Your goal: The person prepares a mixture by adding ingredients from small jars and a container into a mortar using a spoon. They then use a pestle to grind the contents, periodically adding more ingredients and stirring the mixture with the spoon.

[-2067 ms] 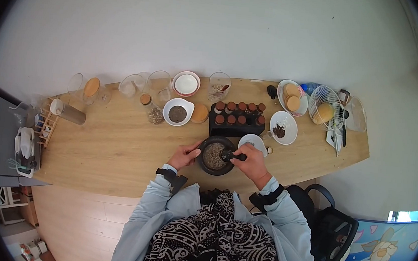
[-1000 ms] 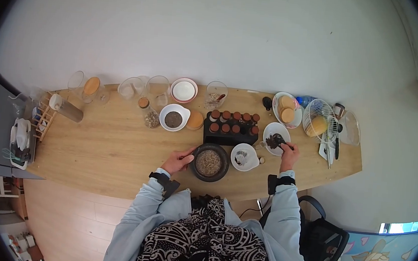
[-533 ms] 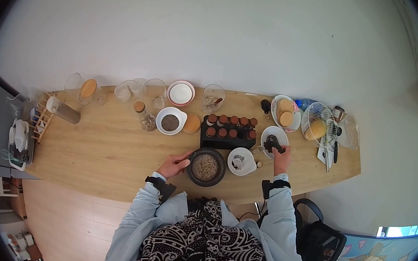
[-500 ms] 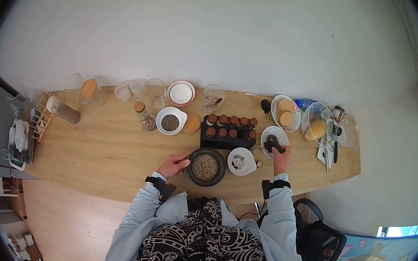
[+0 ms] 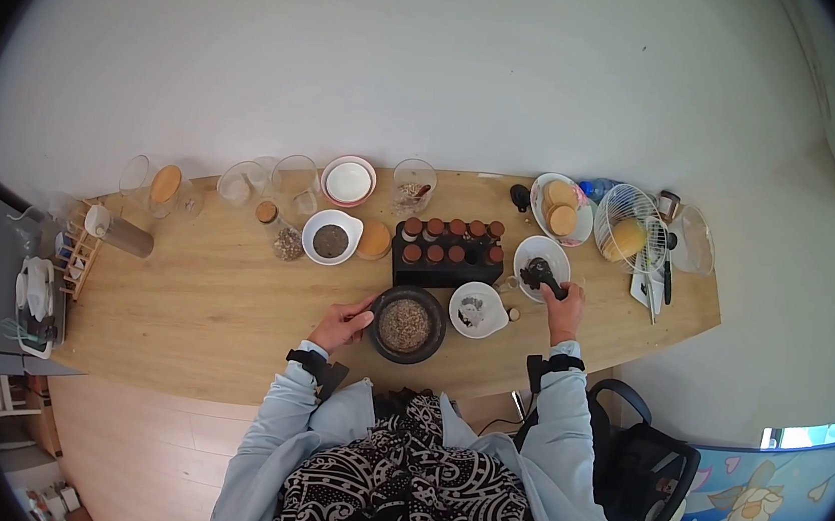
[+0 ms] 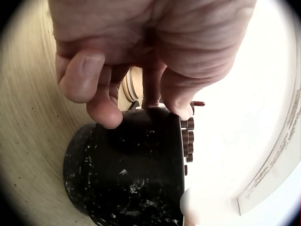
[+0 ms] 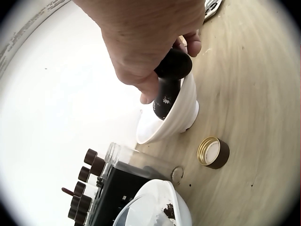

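Spice rack [image 5: 445, 269] mid-frame, spouted bowl [image 5: 491, 321] between mortar [image 5: 406, 357], gripped by left hand [image 5: 339, 327], and pestle [image 5: 544, 276], gripped by right hand [image 5: 564, 316], long axis slanting toward upper left.

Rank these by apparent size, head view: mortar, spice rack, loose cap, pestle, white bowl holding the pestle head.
Largest to smallest:
1. Spice rack, widest
2. Mortar
3. White bowl
4. Pestle, going by what shows; the hand covers part
5. Loose cap
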`<state>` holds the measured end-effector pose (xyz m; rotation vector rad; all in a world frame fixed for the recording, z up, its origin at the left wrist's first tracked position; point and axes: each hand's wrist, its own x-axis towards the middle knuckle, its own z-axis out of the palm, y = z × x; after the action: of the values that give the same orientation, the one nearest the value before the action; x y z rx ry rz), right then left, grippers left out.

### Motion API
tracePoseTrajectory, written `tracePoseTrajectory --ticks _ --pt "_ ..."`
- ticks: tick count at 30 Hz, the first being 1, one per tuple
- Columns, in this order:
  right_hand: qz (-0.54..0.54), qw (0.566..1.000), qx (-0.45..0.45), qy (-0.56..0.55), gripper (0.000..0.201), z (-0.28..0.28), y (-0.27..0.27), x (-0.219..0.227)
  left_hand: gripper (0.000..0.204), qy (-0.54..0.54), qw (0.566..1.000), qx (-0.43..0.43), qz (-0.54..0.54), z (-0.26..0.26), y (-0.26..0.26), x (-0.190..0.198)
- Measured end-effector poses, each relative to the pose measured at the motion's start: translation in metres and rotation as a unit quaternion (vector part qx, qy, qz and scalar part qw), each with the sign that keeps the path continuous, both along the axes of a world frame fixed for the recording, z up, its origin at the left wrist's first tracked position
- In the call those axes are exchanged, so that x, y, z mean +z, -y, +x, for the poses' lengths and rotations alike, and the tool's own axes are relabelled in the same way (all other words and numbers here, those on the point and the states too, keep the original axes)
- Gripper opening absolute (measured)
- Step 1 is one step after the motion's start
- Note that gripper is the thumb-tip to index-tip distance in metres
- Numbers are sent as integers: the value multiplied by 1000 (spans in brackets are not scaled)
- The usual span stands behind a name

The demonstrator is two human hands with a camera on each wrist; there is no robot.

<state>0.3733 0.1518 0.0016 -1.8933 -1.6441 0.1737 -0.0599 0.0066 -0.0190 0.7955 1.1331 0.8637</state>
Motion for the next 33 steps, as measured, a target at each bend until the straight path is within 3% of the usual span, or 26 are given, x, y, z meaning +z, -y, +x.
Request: tracePoseTrajectory --ticks 5,9,11,15,18,23,26,29,33 --pt "78 993 14 89 43 -6 12 19 49 20 1000 7 -12 0 1 0" --pt "147 987 54 43 33 -23 25 33 49 23 1000 7 -16 -1 2 -7" --pt "2 990 111 -86 24 -39 35 32 49 28 1000 8 -12 0 1 -7" --pt "-27 984 163 -68 21 -88 55 38 49 15 1000 14 -7 2 1 -2" --pt "-64 972 182 -132 20 -103 57 34 49 13 1000 16 -6 1 2 -4" --pt "53 990 124 -39 32 -102 30 55 48 7 1000 8 -4 0 2 -6" --pt "25 987 157 24 37 -101 27 58 48 9 1000 13 -4 1 1 -5" --pt "11 977 200 73 36 -90 18 30 49 -3 1000 5 8 0 0 -4" --pt "-39 981 184 57 34 -83 14 16 50 -2 1000 12 1 1 1 2"
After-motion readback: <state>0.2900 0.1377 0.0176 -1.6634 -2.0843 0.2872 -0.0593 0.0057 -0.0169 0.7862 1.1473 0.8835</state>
